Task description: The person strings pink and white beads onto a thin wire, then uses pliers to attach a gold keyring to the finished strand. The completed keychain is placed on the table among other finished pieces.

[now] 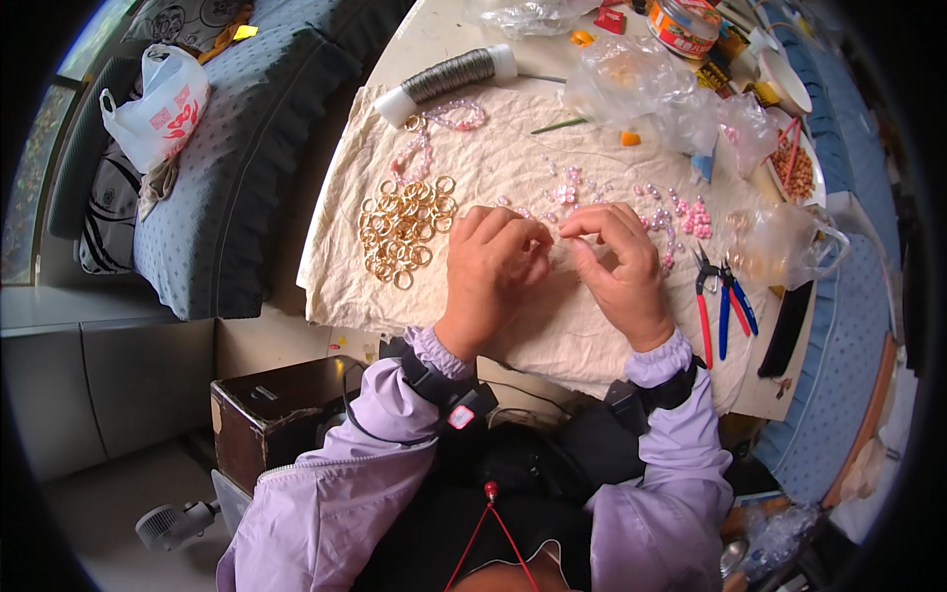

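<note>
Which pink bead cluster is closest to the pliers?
The rightmost pink cluster, just beyond the tips of the red-handled pliers; the other pink cluster lies farther left, forward of the right hand.

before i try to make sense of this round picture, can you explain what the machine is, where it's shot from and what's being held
There's no machine at work: these are a person's bare left hand and right hand, with black straps around lilac sleeves. The single picture looks down from a fisheye camera worn on the head, so straight edges bend.

On a cream cloth lie a pile of gold-coloured rings at left, pink beads beyond and right of the hands, and pliers with red and blue handles at right. A spool of grey wire lies at the far edge. The fingertips are close together, but anything between them is too small to tell.
</note>
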`<state>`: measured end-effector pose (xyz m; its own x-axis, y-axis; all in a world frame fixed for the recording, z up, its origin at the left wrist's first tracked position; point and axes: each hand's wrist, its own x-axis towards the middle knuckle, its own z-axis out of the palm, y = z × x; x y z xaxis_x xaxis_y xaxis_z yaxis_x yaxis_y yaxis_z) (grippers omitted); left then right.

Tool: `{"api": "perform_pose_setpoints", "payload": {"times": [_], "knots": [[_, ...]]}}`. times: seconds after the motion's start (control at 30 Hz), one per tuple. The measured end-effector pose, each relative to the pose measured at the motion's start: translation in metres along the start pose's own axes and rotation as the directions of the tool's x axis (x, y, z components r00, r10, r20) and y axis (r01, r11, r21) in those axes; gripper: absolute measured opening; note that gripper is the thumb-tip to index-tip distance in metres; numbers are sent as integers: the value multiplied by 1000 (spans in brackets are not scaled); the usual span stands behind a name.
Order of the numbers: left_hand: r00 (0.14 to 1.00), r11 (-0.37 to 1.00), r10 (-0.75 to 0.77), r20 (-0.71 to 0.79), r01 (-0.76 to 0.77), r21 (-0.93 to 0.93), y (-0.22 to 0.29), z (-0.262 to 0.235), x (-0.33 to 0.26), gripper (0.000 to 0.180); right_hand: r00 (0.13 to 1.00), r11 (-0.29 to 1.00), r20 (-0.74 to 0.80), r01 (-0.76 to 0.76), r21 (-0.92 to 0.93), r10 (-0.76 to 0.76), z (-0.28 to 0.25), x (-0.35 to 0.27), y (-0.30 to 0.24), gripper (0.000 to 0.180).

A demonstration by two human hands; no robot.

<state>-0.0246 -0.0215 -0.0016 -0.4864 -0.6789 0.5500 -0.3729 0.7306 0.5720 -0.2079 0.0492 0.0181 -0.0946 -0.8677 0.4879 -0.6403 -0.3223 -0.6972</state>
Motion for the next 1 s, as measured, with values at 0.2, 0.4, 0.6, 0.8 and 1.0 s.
{"api": "perform_pose_setpoints", "payload": {"times": [0.2,0.4,0.6,0.8,1.0], "knots": [[998,1000,-14,-53,13,-24,-1,0,1,21,991,990,38,-128,63,126,-6,-4,-7,13],[999,999,-39,-25,38,-36,-2,-5,-1,19,983,983,54,-178,40,176,-4,-4,-7,12],[991,992,-122,59,121,24,-2,-22,-14,17,976,977,106,-181,-111,193,-9,-6,-7,15],[994,995,-92,58,94,-38,-3,-20,-18,17,978,977,138,-134,-166,158,-8,-8,-4,15],[992,994,-93,80,97,-49,-3,-20,-18,15,978,980,146,-128,-152,150,-8,-6,-6,14]]}}
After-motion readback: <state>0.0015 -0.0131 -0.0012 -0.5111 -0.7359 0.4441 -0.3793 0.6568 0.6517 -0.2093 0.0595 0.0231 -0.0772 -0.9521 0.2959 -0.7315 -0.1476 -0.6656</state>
